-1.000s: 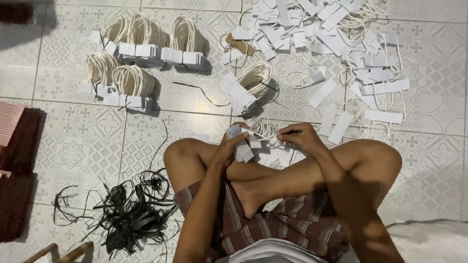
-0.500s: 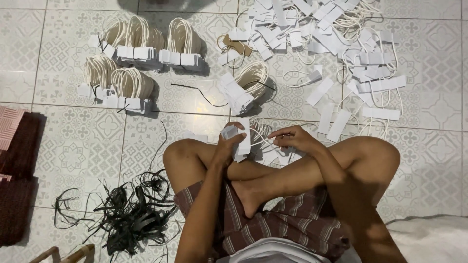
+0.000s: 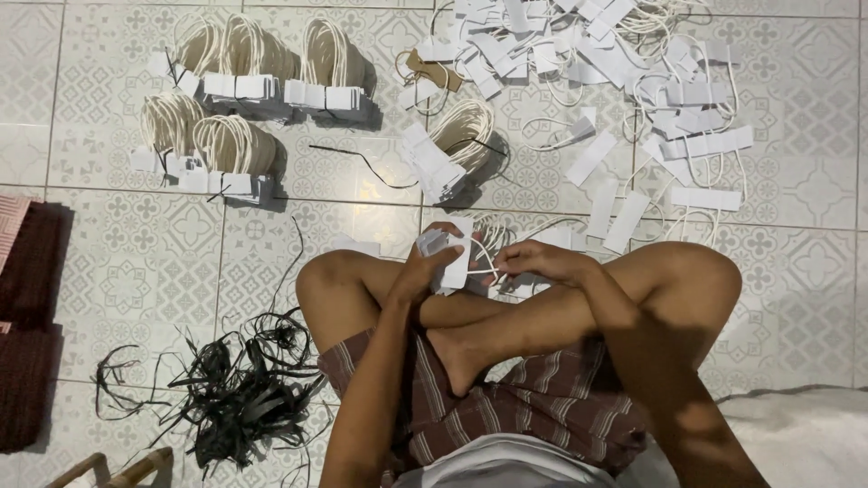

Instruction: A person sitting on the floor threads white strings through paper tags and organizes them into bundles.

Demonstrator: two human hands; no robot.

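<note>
Head view shows a person seated cross-legged on a patterned grey-and-white tiled floor [image 3: 117, 271]. The left hand [image 3: 425, 267] holds a small stack of white rectangular paper tags [image 3: 449, 255] upright, just above the crossed shins, with its fingers pressed around the stack. The right hand [image 3: 533, 262] sits just beside it, its fingers pinching a cream-coloured string loop [image 3: 488, 262] that runs from the tags.

Step in hand, as judged from the grip: gathering or aligning the strings of one handful of tags into a bundle.

Surroundings:
- Five finished bundles of white tags with cream string loops [image 3: 237, 145] stand in two rows at the far left.
- One more bundle [image 3: 452, 149] lies near the centre, beside a loose black strip [image 3: 357, 163].
- A scattered heap of unsorted white tags and strings [image 3: 615, 81] covers the far right.
- A tangle of black plastic strips [image 3: 231, 384] lies beside the left knee.
- A dark red folded cloth [image 3: 27, 307] lies at the left edge.

Next move, as a judgement: it calls for a steady hold on the stack while the strings are kept even, so no tag slips out of line.
</note>
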